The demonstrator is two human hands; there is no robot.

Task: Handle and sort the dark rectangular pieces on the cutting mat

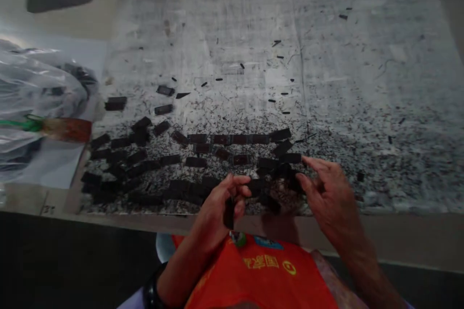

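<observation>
My left hand (221,200) is at the table's front edge, its fingers curled around a small dark rectangular piece (229,213) that hangs below them. My right hand (331,195) is to the right, thumb and forefinger apart, the forefinger tip at the end of a black rectangular piece (291,158). Its thumb lies beside a dark clump (295,181) in shadow, whose details I cannot make out. Between the hands are more black pieces (267,164). A row of brownish-black pieces (239,139) runs end to end beyond them.
Dark crumbs and slivers litter the pale sheet (253,19) covering the table. Many black pieces (137,169) are heaped at the left. Beyond them lie a clear plastic bag (39,82) and a brush-like tool with a reddish-brown end (67,129). A red apron (261,275) covers my front.
</observation>
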